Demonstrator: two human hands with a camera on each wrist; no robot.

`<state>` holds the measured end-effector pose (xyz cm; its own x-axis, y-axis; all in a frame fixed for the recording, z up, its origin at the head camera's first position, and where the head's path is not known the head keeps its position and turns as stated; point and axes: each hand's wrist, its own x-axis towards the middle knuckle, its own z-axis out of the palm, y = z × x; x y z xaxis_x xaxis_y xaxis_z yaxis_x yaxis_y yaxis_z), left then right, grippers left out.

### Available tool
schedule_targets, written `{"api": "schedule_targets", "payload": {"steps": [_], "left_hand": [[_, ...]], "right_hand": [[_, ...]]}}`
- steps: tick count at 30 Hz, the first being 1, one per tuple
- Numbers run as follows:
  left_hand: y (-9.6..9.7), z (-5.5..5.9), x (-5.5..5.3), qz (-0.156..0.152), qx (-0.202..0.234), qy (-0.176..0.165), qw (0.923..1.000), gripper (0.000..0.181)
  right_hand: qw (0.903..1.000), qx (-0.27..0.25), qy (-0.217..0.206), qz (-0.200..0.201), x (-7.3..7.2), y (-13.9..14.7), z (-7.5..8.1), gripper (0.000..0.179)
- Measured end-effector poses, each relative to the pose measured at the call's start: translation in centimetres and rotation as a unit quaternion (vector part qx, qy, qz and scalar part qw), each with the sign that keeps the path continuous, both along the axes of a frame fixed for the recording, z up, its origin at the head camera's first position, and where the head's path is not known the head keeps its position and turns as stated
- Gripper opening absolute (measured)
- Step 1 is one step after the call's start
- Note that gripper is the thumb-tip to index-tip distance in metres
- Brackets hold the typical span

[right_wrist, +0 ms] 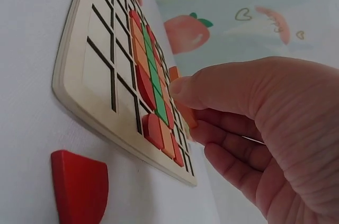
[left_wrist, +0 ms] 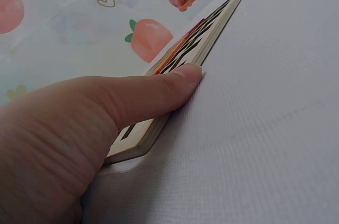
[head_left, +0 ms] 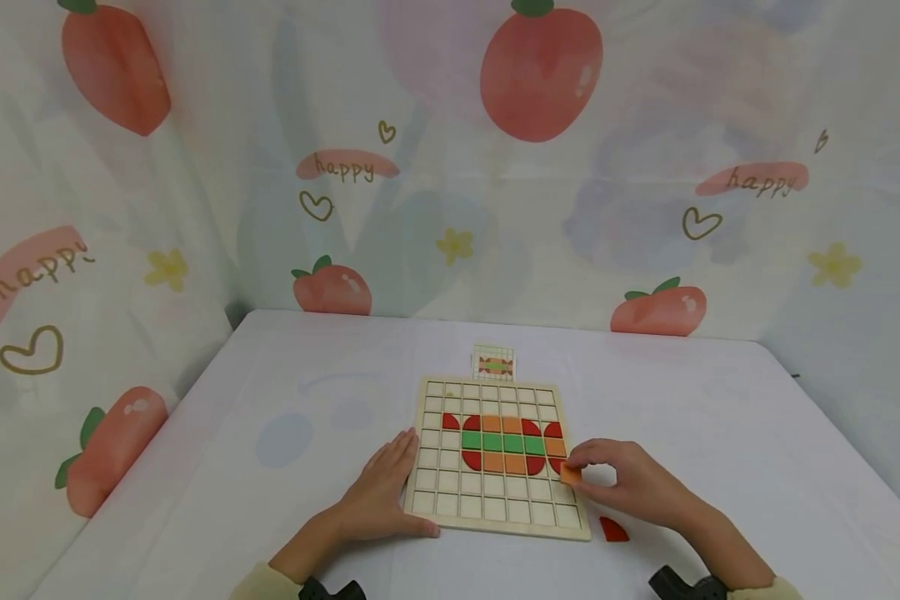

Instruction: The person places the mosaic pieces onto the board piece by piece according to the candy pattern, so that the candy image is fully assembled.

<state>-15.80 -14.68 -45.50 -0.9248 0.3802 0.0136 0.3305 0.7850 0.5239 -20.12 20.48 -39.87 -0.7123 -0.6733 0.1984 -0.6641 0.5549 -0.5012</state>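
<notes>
A wooden grid board (head_left: pixel 457 505) lies on the table with red, orange and green tiles set in its middle rows. The fingers of my left hand (head_left: pixel 378 492) lie along the board's left edge, and in the left wrist view its thumb (left_wrist: pixel 164 89) rests on the front edge. Between thumb and fingers my right hand (head_left: pixel 637 482) pinches an orange square tile (head_left: pixel 570 474), tilted at the board's right edge. In the right wrist view this tile (right_wrist: pixel 186 115) is partly covered by the thumb. A red quarter-round tile (head_left: pixel 613 529) lies on the table below that hand.
Behind the board is a small pattern card (head_left: pixel 492 363) with a similar coloured design. The table (head_left: pixel 330 358) has a white cover. A printed curtain (head_left: pixel 450 183) hangs behind and to the left.
</notes>
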Motion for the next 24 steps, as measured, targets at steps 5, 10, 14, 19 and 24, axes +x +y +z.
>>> {"api": "schedule_targets", "payload": {"steps": [5, 10, 14, 19, 24], "left_hand": [[0.0, 0.1, 0.1, -0.001, 0.003, 0.002, 1.0, 0.124], [0.0, 0.1, 0.1, -0.002, 0.001, 0.006, 1.0, 0.124], [0.0, 0.2, 0.1, -0.003, 0.003, 0.005, 1.0, 0.124], [0.0, 0.3, 0.1, -0.002, 0.0, 0.007, 1.0, 0.123], [0.0, 0.3, 0.1, -0.003, -0.004, 0.009, 0.9999, 0.123]], "right_hand": [[1.0, -0.001, 0.005, 0.003, -0.8, -1.4, 0.0, 0.022], [0.9997, -0.02, 0.001, 0.013, -1.6, -3.1, -0.3, 0.019], [0.9991, -0.031, -0.005, 0.029, -2.3, -4.4, -0.5, 0.016], [0.9968, -0.043, 0.029, 0.061, -3.1, -5.6, -0.9, 0.015], [0.9938, -0.066, 0.025, 0.085, -3.6, -6.8, -1.2, 0.016]]}}
